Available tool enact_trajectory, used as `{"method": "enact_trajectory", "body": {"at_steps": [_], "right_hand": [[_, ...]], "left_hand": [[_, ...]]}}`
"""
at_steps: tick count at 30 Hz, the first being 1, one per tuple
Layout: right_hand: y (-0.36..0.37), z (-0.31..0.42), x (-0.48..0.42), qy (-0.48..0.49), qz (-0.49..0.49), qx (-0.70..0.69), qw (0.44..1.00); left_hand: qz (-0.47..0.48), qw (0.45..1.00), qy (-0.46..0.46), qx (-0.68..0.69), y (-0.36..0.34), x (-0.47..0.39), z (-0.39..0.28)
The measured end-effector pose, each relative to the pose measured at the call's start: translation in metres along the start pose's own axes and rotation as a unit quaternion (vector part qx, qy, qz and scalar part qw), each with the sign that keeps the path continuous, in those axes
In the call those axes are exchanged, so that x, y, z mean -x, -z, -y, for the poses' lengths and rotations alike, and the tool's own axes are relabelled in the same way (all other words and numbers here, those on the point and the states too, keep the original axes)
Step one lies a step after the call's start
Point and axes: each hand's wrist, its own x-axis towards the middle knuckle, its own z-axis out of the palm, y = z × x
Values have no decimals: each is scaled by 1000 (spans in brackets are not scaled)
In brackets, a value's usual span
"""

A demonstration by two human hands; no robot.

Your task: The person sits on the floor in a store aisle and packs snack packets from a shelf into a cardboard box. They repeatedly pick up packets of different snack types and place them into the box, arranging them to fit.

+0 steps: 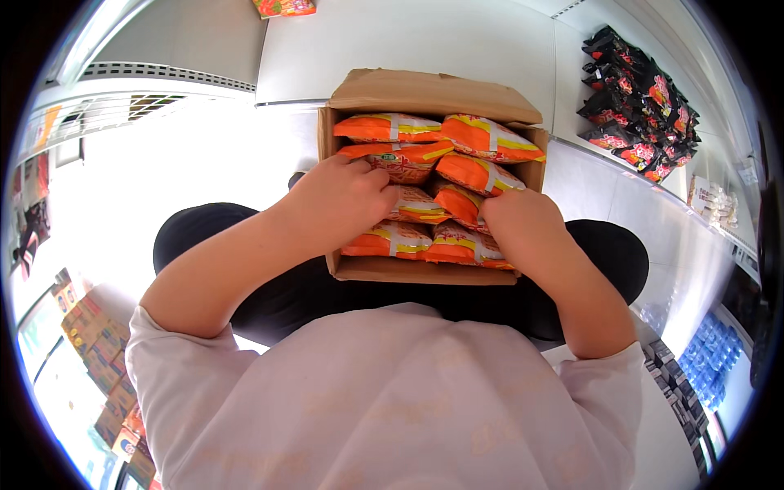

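Note:
An opened cardboard box [422, 89] sits before me, its far flap raised. Two columns of orange plastic snack packets [386, 240] with yellow and silver bands fill it. My left hand [346, 199] is curled on the left end of a packet [407, 162] in the left column, second from the far side; the thumb is hidden. On the right, my right hand [523, 222] closes over the end of a tilted packet [459, 204] in the right column. Its fingertips are tucked out of sight among the packets.
A white shelf [404, 52] runs beyond the box, with another orange packet [285, 7] at its far edge. Black snack packets [643, 110] are heaped at right. My black-clothed knees [606, 260] flank the box. Stacked cartons [101, 343] stand behind left; blue-tinted bottles [710, 361] behind right.

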Motion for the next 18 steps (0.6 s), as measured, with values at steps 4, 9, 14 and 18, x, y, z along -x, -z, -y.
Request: {"method": "enact_trajectory", "body": {"at_steps": [4,9,14,18], "right_hand": [[-2,-3,4,3,-19,0,1000],[20,-19,14,77,-69,-72,992],[23,-29,-1,161,-402,-231,871],[34,-26,-20,159,-421,-136,883]], "left_hand": [[43,998,-52,-7,11,3,16],[-54,988,-82,122,35,2,43],[-239,966,-15,98,43,-12,127],[-268,951,127,83,-7,-7,256]]}}
